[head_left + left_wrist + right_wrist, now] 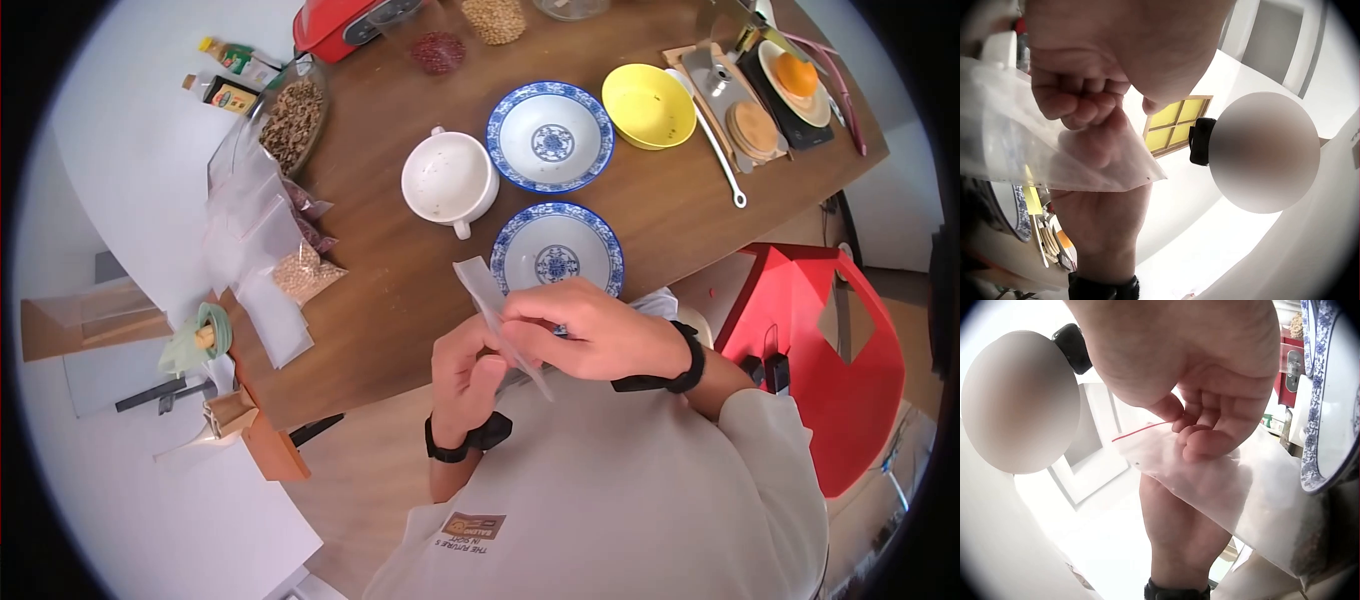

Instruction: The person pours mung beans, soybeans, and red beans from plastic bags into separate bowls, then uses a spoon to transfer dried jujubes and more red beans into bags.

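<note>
A clear plastic bag with a red strip along its top edge is held up between both hands in front of the shirt. My left hand pinches one side of it, fingers curled. The right hand grips the other side near the top edge. In the left wrist view the bag spreads below the left hand. The right wrist view shows the right hand's curled fingertips on the bag. A blue-and-white bowl stands on the table just beyond the hands.
On the table are a second patterned bowl, a white two-handled cup and a yellow bowl. Plastic bags, some with beans, lie at the left. A red stool is at the right.
</note>
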A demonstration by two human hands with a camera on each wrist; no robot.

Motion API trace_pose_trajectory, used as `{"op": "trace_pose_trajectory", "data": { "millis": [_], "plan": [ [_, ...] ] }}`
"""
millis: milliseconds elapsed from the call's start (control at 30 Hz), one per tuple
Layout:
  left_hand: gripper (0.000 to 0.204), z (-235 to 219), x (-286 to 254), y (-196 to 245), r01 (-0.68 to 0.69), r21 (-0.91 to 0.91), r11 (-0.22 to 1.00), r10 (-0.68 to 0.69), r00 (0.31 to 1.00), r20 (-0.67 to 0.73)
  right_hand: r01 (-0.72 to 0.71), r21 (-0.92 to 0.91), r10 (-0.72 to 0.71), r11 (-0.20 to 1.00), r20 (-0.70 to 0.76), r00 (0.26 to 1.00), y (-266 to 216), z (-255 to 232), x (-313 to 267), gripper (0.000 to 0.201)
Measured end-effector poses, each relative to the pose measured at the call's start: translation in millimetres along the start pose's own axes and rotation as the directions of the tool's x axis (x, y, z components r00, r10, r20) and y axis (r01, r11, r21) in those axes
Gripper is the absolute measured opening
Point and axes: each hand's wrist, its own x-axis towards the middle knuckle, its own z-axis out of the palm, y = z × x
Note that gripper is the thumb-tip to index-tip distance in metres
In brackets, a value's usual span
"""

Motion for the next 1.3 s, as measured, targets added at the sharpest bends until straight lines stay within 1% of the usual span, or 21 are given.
{"op": "trace_pose_trajectory", "data": {
  "millis": [67, 100, 167, 200, 267, 300, 367, 400, 433, 500, 567, 600, 667, 800, 867, 900, 933, 1033, 1100, 1233, 1300],
  "plan": [
    [0.045, -0.6, -1.4, 2.4, 0.026, 0.182, 0.983, -0.023, 1.0, -0.018, -0.036, -0.06, 0.036, 0.998, 0.005, 0.999, -2.0, -0.3, 0.3, 0.01],
    [0.045, -2.0, -2.3, 4.3, 0.026, 0.188, 0.982, -0.022, 1.0, -0.021, -0.031, -0.056, 0.031, 0.998, 0.008, 0.999, -1.5, 0.6, 0.7, 0.01],
    [0.024, -4.3, -4.0, 7.7, 0.122, 0.137, 0.983, -0.118, 0.992, -0.039, 0.011, -0.06, -0.014, 0.998, -0.041, 0.999, -1.0, 2.5, 1.1, 0.008],
    [0.024, -5.0, -4.0, 6.7, 0.121, 0.139, 0.983, -0.117, 0.992, -0.039, 0.014, -0.059, -0.016, 0.998, -0.041, 0.999, 0.5, 3.7, 0.9, 0.008],
    [0.013, -5.2, -4.7, 2.9, 0.059, 0.24, 0.969, -0.05, 0.998, -0.044, 0.052, -0.122, -0.065, 0.991, -0.099, 0.993, 5.1, 6.0, -0.4, 0.01],
    [0.013, -4.3, -4.2, 2.5, 0.059, 0.239, 0.969, -0.05, 0.998, -0.043, 0.052, -0.122, -0.064, 0.991, -0.1, 0.993, 6.1, 6.6, -0.8, 0.01],
    [0.006, -2.2, -2.1, 1.5, -0.026, 0.446, 0.895, 0.043, 0.999, -0.027, 0.08, -0.329, -0.145, 0.941, -0.177, 0.973, 7.2, 7.9, -1.3, 0.017],
    [0.006, -0.5, 0.4, 2.9, -0.026, 0.445, 0.895, 0.041, 0.999, -0.025, 0.078, -0.329, -0.144, 0.941, -0.179, 0.973, 7.4, 8.3, -1.8, 0.017],
    [0.002, 1.5, 4.5, 5.6, -0.061, 0.482, 0.874, 0.077, 0.997, -0.013, 0.089, -0.376, -0.171, 0.922, -0.19, 0.967, 7.5, 8.0, -1.9, 0.017],
    [0.005, 2.1, 6.8, 4.5, -0.1, 0.517, 0.85, 0.116, 0.993, 0.003, 0.1, -0.425, -0.201, 0.9, -0.2, 0.959, 6.2, 6.0, -2.0, 0.018],
    [0.02, 0.3, 4.4, -1.6, -0.143, 0.542, 0.828, 0.149, 0.988, 0.033, 0.105, -0.476, -0.209, 0.873, -0.171, 0.963, 3.7, 3.3, -3.7, 0.019],
    [0.02, 0.4, 3.9, -2.0, -0.145, 0.542, 0.827, 0.151, 0.988, 0.034, 0.106, -0.477, -0.21, 0.872, -0.171, 0.962, 2.7, 2.5, -4.2, 0.019],
    [0.03, 2.7, 4.7, 0.9, -0.138, 0.549, 0.825, 0.139, 0.99, 0.039, 0.085, -0.515, -0.192, 0.853, -0.158, 0.969, 1.5, 1.2, -6.3, 0.019],
    [0.03, -3.3, 2.7, 8.0, -0.141, 0.57, 0.81, 0.155, 0.988, 0.023, 0.1, -0.545, -0.237, 0.832, -0.187, 0.953, 1.8, -6.7, -11.7, 0.019],
    [0.032, -15.9, -3.4, 10.1, -0.02, 0.61, 0.792, 0.111, 0.988, -0.112, 0.007, -0.557, -0.19, 0.83, -0.273, 0.943, -1.7, -19.2, -17.3, 0.019],
    [0.034, -20.3, -6.0, 7.3, -0.029, 0.597, 0.801, 0.132, 0.983, -0.13, -0.014, -0.555, -0.185, 0.832, -0.301, 0.935, -6.6, -22.0, -18.2, 0.02],
    [0.034, -22.0, -6.0, 8.6, -0.028, 0.599, 0.8, 0.134, 0.982, -0.132, -0.011, -0.555, -0.187, 0.832, -0.299, 0.936, -7.4, -23.6, -19.0, 0.02],
    [0.034, -23.2, -4.6, 16.6, -0.045, 0.633, 0.773, 0.155, 0.981, -0.118, 0.019, -0.639, -0.25, 0.769, -0.274, 0.928, -11.6, -29.2, -21.4, 0.021],
    [0.027, -22.4, -1.8, 26.8, -0.074, 0.63, 0.773, 0.175, 0.98, -0.099, 0.005, -0.712, -0.243, 0.702, -0.233, 0.941, -18.0, -34.2, -22.0, 0.021],
    [0.029, -18.1, 1.4, 45.0, -0.115, 0.599, 0.793, 0.211, 0.973, -0.093, 0.002, -0.735, -0.215, 0.678, -0.196, 0.957, -27.0, -37.3, -24.8, 0.02],
    [0.03, -14.9, 4.7, 50.1, -0.176, 0.619, 0.765, 0.249, 0.968, -0.032, -0.029, -0.763, -0.195, 0.646, -0.202, 0.96, -30.9, -37.3, -25.4, 0.023]
  ]
}}
